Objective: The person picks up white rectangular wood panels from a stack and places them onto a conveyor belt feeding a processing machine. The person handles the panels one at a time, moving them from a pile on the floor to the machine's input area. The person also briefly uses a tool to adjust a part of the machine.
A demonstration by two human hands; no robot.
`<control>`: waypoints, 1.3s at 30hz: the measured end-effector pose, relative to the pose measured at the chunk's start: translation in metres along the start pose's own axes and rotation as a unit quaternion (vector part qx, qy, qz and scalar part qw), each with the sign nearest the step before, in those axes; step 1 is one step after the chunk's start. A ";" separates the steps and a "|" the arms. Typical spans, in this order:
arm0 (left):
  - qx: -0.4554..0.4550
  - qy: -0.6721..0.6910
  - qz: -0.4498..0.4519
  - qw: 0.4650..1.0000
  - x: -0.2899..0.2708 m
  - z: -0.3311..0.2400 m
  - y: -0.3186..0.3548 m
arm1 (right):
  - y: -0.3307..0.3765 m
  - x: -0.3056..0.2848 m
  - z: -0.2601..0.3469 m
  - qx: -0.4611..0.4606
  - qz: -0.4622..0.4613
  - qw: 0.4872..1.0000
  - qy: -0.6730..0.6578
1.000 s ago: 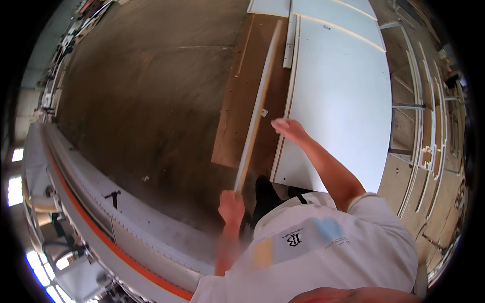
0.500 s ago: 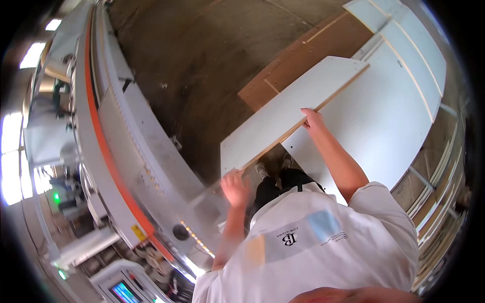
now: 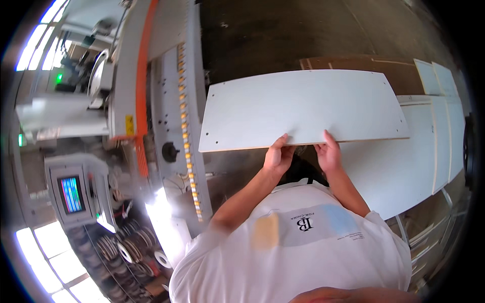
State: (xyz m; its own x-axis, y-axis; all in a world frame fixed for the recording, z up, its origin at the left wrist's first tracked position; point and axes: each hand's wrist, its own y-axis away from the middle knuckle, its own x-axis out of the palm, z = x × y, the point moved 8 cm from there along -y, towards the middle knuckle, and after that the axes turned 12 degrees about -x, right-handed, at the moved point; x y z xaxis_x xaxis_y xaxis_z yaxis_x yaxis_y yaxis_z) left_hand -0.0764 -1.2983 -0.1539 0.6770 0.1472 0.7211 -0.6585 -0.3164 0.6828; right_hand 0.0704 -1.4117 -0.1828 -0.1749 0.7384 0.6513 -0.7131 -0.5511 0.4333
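Observation:
In front of me I carry a white board [image 3: 303, 103], long and flat, with small dark holes near its ends and a bare brown near edge. My left hand [image 3: 279, 155] grips that edge left of the middle, thumb on top and fingers underneath. A short way to its right, my right hand [image 3: 328, 153] is closed on the same edge in the same manner. The board's right end overlaps the view of larger white panels [image 3: 389, 171] at my right. Fingers beneath the board are partly hidden.
On my left stands a long machine with an orange stripe [image 3: 143, 70] and a row of yellow rollers [image 3: 185, 129]. A control screen [image 3: 71, 194] and several rolls of banding [image 3: 132, 247] are at lower left. A brown board [image 3: 364, 64] lies beyond the white one.
My body has turned left toward the machine. The board has swung level across me, off the panels' side. My left hand has shifted from its corner to near the middle of the edge.

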 end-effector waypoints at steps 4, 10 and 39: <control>0.039 0.002 0.016 0.999 -0.068 -0.011 0.058 | 0.041 -0.036 0.020 -0.012 0.024 0.997 -0.069; 0.076 -0.020 0.038 0.996 -0.191 -0.030 0.144 | 0.082 -0.190 0.075 -0.073 -0.161 0.982 -0.069; 0.333 -0.158 -0.324 0.871 -0.341 -0.051 0.285 | 0.169 -0.076 -0.050 -0.004 0.281 0.681 0.676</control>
State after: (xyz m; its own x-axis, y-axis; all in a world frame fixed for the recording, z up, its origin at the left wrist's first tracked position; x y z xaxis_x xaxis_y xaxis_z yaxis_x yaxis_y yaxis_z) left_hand -0.5118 -1.3910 -0.1998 0.9619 0.2644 0.0695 0.1606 -0.7523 0.6389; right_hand -0.0706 -1.5414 -0.1896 -0.8836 0.0980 -0.4579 -0.2780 -0.8966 0.3446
